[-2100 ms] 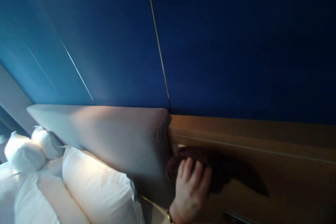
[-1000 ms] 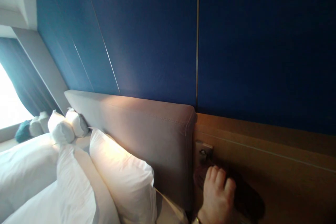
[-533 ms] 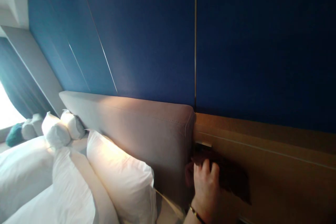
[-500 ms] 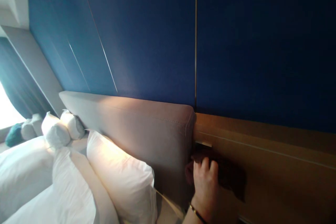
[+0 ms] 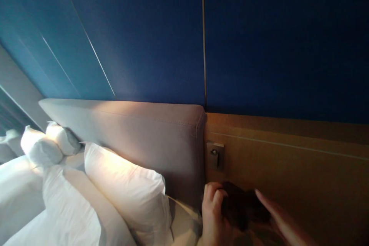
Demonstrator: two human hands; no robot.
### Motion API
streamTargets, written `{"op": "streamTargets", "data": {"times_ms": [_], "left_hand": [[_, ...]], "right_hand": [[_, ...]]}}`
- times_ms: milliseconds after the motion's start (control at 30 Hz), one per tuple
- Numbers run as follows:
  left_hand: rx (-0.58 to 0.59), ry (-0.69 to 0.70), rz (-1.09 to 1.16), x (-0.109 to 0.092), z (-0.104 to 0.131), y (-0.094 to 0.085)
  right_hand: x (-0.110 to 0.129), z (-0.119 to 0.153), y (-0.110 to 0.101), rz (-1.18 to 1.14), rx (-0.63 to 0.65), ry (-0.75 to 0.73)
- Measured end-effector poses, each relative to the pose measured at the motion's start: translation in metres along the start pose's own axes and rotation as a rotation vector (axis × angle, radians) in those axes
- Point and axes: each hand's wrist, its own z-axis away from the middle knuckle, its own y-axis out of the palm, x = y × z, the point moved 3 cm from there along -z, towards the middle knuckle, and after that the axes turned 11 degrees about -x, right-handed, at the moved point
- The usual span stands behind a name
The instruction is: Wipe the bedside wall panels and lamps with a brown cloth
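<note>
My left hand is low in the view, just right of the headboard's end, its fingers curled around a dark brown cloth. The cloth is bunched up, and shadow hides its folds. On the cloth's other side is my right hand, with a finger stretched out along its edge; the rest of that hand is dim and partly out of frame. Above my left hand, a small square metal fitting with a round knob-like part is set in the wooden panel.
To the left stands a padded grey-pink headboard. White pillows and a rumpled white duvet lie on the bed. Blue wall panels with thin metal strips rise behind.
My left hand and the cloth have come down off the metal fitting, which now shows. My right hand has come into view beside the cloth. The view has shifted right.
</note>
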Motion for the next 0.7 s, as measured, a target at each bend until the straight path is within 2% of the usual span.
{"op": "streamTargets", "data": {"times_ms": [100, 167, 233, 300, 400, 467, 500, 567, 633, 700], "left_hand": [[0.029, 0.177, -0.124, -0.004, 0.011, -0.008], [0.109, 0.166, -0.147, 0.004, 0.027, -0.008], [0.200, -0.014, -0.052, 0.015, 0.041, -0.006], [0.254, -0.302, 0.126, 0.024, 0.047, -0.004], [0.271, -0.757, 0.399, 0.028, 0.042, -0.002], [0.269, -0.989, 0.577, 0.027, 0.035, -0.001], [0.279, -1.058, 0.652, 0.025, 0.032, 0.000], [0.315, -1.092, 0.779, 0.021, 0.027, 0.003], [0.365, -1.026, 0.884, 0.015, 0.025, 0.010], [0.364, -0.946, 0.898, 0.011, 0.022, 0.018]], "right_hand": [[0.023, 0.012, 0.035, -0.082, 0.108, 0.103], [0.040, 0.012, 0.046, -0.048, 0.074, 0.083], [0.048, 0.005, 0.045, 0.037, 0.019, 0.016], [0.043, -0.004, 0.038, 0.091, -0.005, -0.022], [0.028, -0.017, 0.026, 0.058, -0.047, -0.013], [0.025, -0.019, 0.020, -0.017, -0.103, 0.037], [0.027, -0.018, 0.019, -0.070, -0.135, 0.079], [0.033, -0.013, 0.020, -0.178, -0.189, 0.174], [0.041, -0.008, 0.023, -0.216, -0.219, 0.202], [0.046, -0.005, 0.025, -0.183, -0.218, 0.172]]}}
